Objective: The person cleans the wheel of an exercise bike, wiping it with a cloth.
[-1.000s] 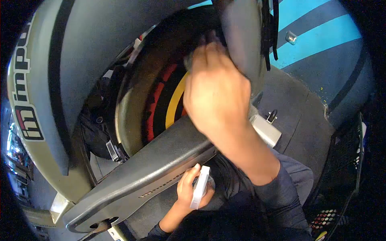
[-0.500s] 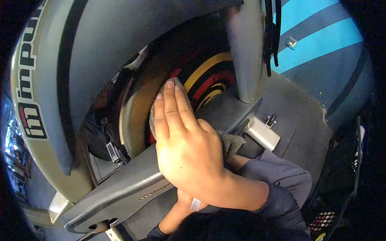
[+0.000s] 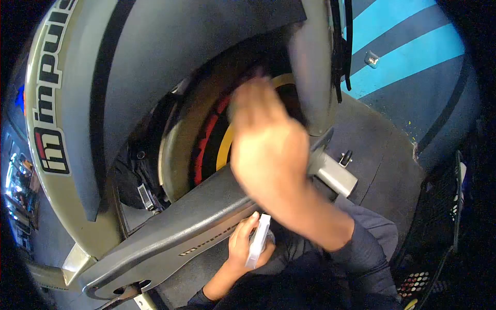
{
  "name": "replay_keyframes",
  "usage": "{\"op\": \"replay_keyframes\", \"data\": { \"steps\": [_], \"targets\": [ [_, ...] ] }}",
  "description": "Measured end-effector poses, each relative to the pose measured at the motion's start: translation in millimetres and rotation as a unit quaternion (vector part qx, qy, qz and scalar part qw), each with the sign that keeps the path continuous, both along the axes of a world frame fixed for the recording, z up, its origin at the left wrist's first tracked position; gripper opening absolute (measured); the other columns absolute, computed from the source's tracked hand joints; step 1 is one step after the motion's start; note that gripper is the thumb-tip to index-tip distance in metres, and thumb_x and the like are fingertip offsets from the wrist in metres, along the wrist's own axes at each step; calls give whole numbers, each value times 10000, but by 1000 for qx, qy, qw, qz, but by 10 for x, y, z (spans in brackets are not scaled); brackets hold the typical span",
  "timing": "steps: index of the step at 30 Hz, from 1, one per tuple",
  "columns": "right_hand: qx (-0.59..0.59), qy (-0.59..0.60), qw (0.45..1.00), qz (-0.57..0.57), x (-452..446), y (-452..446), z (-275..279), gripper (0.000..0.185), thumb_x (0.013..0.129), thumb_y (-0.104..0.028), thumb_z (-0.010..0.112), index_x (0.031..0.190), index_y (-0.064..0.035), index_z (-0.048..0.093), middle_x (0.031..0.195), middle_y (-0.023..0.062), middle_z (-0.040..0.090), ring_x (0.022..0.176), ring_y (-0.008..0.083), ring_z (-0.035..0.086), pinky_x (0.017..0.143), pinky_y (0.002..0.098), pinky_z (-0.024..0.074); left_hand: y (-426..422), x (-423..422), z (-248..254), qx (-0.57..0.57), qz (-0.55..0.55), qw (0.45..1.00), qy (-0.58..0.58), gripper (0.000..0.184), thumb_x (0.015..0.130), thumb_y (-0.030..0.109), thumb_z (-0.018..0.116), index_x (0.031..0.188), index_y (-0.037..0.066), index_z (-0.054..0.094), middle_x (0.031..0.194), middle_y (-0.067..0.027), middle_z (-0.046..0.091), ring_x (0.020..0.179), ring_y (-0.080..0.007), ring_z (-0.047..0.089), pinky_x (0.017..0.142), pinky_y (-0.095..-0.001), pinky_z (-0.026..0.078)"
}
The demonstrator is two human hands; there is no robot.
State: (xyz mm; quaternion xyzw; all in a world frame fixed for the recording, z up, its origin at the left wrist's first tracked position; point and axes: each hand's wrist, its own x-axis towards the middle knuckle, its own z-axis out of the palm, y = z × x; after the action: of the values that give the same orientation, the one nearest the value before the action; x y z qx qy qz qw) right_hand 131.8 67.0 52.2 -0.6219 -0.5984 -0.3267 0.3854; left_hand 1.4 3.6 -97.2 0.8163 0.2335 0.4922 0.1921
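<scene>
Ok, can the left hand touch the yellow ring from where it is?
Probably not: the left hand is holding a white thing, and the long dark cover seems to be in between it and the yellow ring.

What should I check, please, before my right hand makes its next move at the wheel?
1. Left hand holds the white-topped object: ok.
2. Left hand away from the wheel: ok, it is on the near side of the long dark cover.
3. Right hand in front of the wheel: ok.
4. Right palm touching the wheel: cannot tell, the hand is blurred.
5. Something held under the right hand: cannot tell, the palm is hidden.
</scene>
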Motion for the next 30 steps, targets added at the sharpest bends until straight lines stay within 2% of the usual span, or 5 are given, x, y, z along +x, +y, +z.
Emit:
{"op": "replay_keyframes", "data": {
  "steps": [11, 16, 22, 25, 30],
  "targets": [
    [-101, -87, 969, 210, -104, -438, -99, 383, 732, -141, 500, 1065, 14, 606, 1151, 170, 586, 1091, 233, 552, 719, 321, 465, -20, -41, -183, -52, -21, 998, 22, 519, 637, 53, 710, 1109, -37, 514, 921, -200, 611, 811, -339, 616, 675, -360, 493],
    [-119, 260, 845, 452, 361, -756, -172, 436, 725, -29, 507, 1152, 50, 541, 1149, 214, 567, 1047, 319, 574, 912, 362, 439, -36, 10, 72, 21, 32, 999, 27, 720, 593, -3, 654, 1252, -47, 366, 865, -156, 575, 690, -290, 583, 641, -358, 491],
    [-11, 818, 508, 270, 749, -1587, -1286, 522, 672, -163, 554, 1132, 83, 526, 1043, 186, 609, 881, 284, 619, 800, 341, 497, -22, -22, 52, 11, 27, 999, 33, 730, 591, 13, 656, 1250, -30, 344, 879, -136, 633, 710, -252, 620, 646, -341, 504],
    [-12, 855, 438, 276, 933, -1823, -1727, 537, 695, -261, 549, 1123, 62, 512, 919, 162, 611, 739, 251, 613, 635, 326, 521, -11, -15, 30, 9, -2, 1000, -12, 686, 585, -3, 669, 1218, -71, 414, 899, -167, 593, 746, -287, 602, 682, -344, 503],
    [-28, 849, 477, 224, 952, -1983, -1832, 525, 722, -290, 544, 1127, 43, 511, 864, 141, 604, 667, 232, 600, 546, 319, 511, -27, -17, 25, -3, 0, 1000, -19, 721, 587, 6, 679, 1247, -41, 393, 891, -165, 586, 754, -291, 601, 679, -343, 502]
  ]
}}
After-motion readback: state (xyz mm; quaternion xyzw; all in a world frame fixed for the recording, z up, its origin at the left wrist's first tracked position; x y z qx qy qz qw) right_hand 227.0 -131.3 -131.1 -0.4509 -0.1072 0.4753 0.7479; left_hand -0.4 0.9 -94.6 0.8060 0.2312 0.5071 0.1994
